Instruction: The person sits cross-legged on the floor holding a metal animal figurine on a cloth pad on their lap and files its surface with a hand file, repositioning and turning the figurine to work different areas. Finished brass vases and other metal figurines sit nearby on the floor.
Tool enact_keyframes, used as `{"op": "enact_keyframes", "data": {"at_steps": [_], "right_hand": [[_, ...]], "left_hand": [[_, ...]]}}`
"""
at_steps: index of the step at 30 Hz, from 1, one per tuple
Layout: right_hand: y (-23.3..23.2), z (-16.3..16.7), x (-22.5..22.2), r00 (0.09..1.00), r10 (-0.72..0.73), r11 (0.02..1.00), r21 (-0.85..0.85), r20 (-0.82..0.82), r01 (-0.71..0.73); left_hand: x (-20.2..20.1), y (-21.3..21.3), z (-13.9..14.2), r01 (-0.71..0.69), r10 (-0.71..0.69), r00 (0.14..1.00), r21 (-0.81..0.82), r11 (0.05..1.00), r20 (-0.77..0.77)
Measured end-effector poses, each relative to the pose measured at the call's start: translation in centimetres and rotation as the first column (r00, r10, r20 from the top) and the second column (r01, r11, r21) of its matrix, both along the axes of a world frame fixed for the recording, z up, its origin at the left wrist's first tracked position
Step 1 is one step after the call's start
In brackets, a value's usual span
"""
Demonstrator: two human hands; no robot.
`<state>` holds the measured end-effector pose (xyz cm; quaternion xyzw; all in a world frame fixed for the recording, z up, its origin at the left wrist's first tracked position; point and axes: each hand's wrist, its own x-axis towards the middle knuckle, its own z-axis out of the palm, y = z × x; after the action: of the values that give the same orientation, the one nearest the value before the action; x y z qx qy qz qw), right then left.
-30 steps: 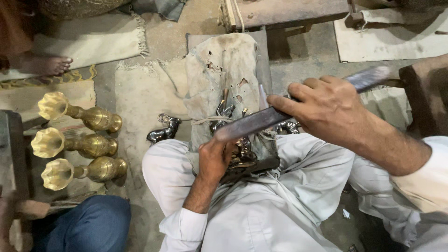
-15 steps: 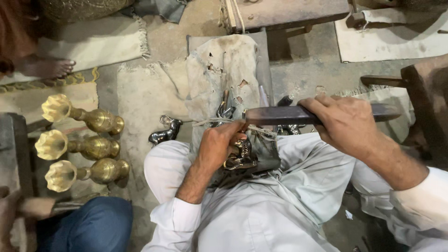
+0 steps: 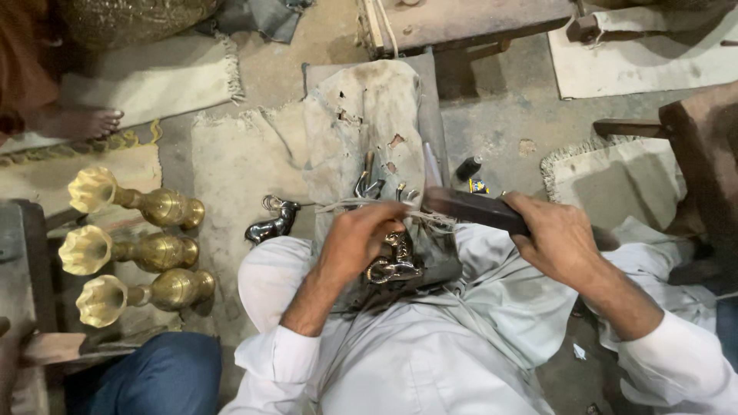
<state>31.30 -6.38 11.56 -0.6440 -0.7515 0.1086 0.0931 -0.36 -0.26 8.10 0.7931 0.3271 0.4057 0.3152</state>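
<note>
Dusty floor (image 3: pixel 492 131), frayed mats (image 3: pixel 623 173)

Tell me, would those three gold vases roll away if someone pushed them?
Probably a bit: the three brass vases lie on their sides with round bellies. Their flared, scalloped mouths would likely curve and stop the roll. Being metal, they look stiff and fairly heavy.

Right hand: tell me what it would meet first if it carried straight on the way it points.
The right hand points leftward along the dark flat tool it grips. Straight on, it would probably first meet the left hand, pressed on the small brass piece; depth is unclear.
</note>
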Motion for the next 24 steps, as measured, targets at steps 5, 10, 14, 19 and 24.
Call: {"op": "enact_keyframes", "data": {"at_steps": [5, 10, 14, 19, 24], "right_hand": [[0.9, 0.2, -0.1, 1.0, -0.01, 0.989, -0.145, -0.015, 0.008], [2.9, 1.2, -1.6, 0.993, 0.109, 0.994, -0.016, -0.055, -0.11], [3.8, 2.6, -3.1, 0.975, 0.223, 0.944, 0.249, 0.0, -0.216], [4.8, 4.9, -4.8, 0.962, 0.258, 0.898, 0.345, 0.087, -0.272], [5.6, 7.4, -3.5, 0.948, 0.286, 0.888, 0.333, 0.14, -0.317]], "left_hand": [[-0.2, -1.6, -1.5, -0.317, 0.351, 0.932, -0.261, 0.912, 0.093], [0.5, -2.6, -3.1, -0.364, 0.383, 0.915, -0.149, 0.919, 0.129], [0.6, -2.9, -3.6, -0.409, 0.419, 0.904, -0.118, 0.905, 0.083], [0.5, -2.8, -3.4, -0.382, 0.381, 0.924, 0.053, 0.923, 0.022], [0.5, -1.6, -2.3, -0.25, 0.25, 0.966, 0.014, 0.968, -0.065]]}}
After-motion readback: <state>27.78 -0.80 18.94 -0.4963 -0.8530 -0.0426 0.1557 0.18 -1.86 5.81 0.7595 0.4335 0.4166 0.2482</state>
